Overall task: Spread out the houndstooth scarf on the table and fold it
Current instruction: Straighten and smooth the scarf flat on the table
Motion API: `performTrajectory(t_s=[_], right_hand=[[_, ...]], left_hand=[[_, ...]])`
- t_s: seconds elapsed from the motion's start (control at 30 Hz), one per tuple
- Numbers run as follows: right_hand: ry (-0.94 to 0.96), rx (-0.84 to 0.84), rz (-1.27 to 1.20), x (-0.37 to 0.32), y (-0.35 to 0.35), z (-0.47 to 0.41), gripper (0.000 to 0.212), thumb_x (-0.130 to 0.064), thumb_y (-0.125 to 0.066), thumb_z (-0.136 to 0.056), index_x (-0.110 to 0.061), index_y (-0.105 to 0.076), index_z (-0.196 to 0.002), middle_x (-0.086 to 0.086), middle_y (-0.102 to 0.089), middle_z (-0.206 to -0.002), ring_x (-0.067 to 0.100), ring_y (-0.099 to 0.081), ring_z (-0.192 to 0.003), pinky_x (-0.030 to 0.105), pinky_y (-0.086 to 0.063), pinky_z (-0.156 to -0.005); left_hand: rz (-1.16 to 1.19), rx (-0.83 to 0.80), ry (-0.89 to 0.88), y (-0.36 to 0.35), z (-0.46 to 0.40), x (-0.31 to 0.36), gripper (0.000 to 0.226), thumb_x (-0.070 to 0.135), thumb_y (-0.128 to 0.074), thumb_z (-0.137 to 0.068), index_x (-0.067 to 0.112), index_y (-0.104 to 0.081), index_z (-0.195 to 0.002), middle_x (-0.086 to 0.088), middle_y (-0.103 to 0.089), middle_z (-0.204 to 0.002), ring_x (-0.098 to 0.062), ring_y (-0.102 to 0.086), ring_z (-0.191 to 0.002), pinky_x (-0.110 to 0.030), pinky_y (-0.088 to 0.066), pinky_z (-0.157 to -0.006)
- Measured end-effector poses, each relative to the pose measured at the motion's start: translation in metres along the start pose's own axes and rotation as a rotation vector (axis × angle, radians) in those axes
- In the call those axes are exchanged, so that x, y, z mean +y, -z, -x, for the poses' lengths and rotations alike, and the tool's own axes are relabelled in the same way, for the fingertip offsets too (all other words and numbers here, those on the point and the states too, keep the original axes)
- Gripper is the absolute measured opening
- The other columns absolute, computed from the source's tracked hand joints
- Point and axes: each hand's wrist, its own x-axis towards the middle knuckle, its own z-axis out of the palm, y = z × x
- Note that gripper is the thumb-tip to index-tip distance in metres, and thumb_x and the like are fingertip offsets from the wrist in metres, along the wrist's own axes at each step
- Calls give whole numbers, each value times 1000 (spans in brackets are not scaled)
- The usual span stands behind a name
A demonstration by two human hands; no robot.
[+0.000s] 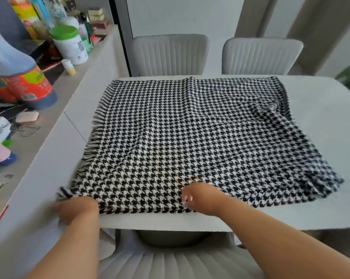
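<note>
Scarf (190, 133) looks spread out, both hands (77, 208) (198, 196) pinching its 6 o'clock edge; next, lift it toward 12 to fold.

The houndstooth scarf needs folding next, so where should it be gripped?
Probably pinch the houndstooth scarf at its two near corners, from the near table edge: that hem lies flat and straight, the left hand is already there, and the right side is rumpled.

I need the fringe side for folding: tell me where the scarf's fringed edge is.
In the head view, the fringed edge runs along the scarf's left side, nearest the cluttered counter, ending by the left hand.
</note>
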Motion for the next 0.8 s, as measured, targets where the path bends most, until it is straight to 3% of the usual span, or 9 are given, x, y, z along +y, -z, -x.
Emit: performTrajectory(t_s=[0.07,0.13,0.2,0.27,0.33,0.43,0.57,0.73,0.8], right_hand=[[-78,78,-76,13,13,13,22,-29,-55,-94,-18,-64,-111,2,-66,-110,19,-63,-90,35,-55,-79],[-148,150,-141,29,24,28,21,-31,-56,-93,-20,-64,-108,0,-67,-105,16,-63,-85,35,-56,-77],[-217,210,-193,47,30,45,17,-33,-57,-92,-23,-65,-103,-3,-67,-101,17,-64,-83,38,-58,-78],[-294,252,-244,67,32,65,15,-34,-58,-91,-23,-64,-99,-1,-69,-97,21,-67,-81,42,-59,-76],[-366,302,-281,88,35,84,14,-34,-58,-91,-22,-64,-97,2,-70,-95,23,-68,-81,44,-59,-76],[-456,382,-315,121,43,112,16,-35,-57,-93,-21,-63,-93,4,-69,-91,23,-67,-81,38,-57,-74],[-584,491,-370,176,57,146,20,-40,-56,-93,-21,-62,-89,0,-65,-84,20,-63,-78,32,-52,-68],[-729,589,-537,269,70,178,29,-37,-58,-92,-15,-56,-73,3,-58,-72,22,-56,-72,28,-46,-69],[-763,643,-647,309,70,184,30,-35,-63,-89,-13,-56,-69,8,-60,-75,25,-57,-77,35,-51,-76]], left_hand=[[14,105,-135,-1,19,8,48,5,-44,-95,-9,-29,-139,-32,-35,-142,-45,-35,-131,-53,-31,-105],[41,101,-442,-2,43,12,45,6,-46,-90,-8,-35,-132,-34,-35,-139,-46,-35,-126,-55,-33,-102],[38,-16,-767,-13,64,10,31,6,-51,-88,-5,-46,-117,-31,-44,-127,-44,-44,-116,-53,-41,-92],[10,-209,-1010,-23,92,13,9,5,-52,-90,-1,-53,-96,-21,-54,-106,-37,-52,-97,-40,-44,-70],[-18,-408,-1171,-37,122,12,14,7,-51,-93,1,-52,-80,-11,-54,-87,-28,-53,-78,-28,-38,-55],[-63,-637,-1267,-51,172,10,24,12,-49,-97,1,-54,-77,-11,-56,-72,-22,-49,-60,-27,-38,-49],[-158,-850,-1355,-68,230,8,27,29,-47,-98,11,-55,-80,-5,-55,-69,-17,-47,-59,-28,-38,-52],[-257,-924,-1437,-91,304,9,26,34,-48,-97,13,-53,-82,0,-52,-70,-13,-44,-58,-26,-37,-53],[-295,-944,-1435,-105,332,5,27,36,-49,-97,13,-52,-82,1,-49,-70,-13,-42,-59,-27,-37,-55]])
